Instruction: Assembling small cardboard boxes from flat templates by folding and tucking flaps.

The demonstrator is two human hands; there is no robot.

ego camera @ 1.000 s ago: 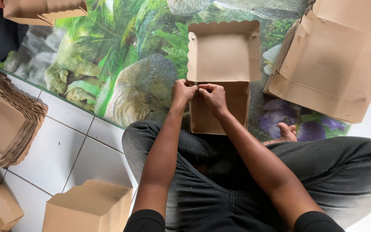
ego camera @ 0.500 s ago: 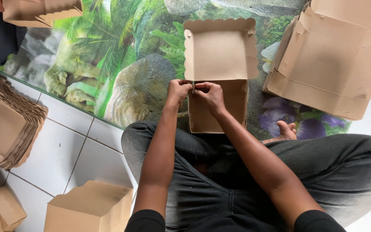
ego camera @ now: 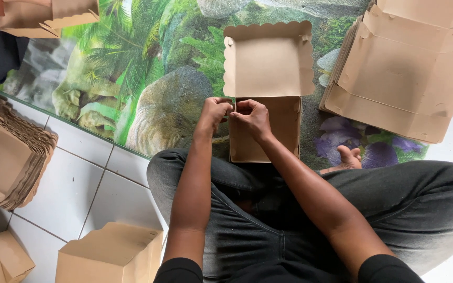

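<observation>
Two hands meet at one spot: the left rear corner of the brown cardboard box, which lies on the printed mat near its front edge, just ahead of the crossed legs. Left hand reaches from outside the box's left wall, fingers curled and pinching the corner flap. Right hand comes from inside the tray, fingers bunched, pinching the same fold. Box long axis runs away from the body, scalloped lid hinged open at the far end.
</observation>
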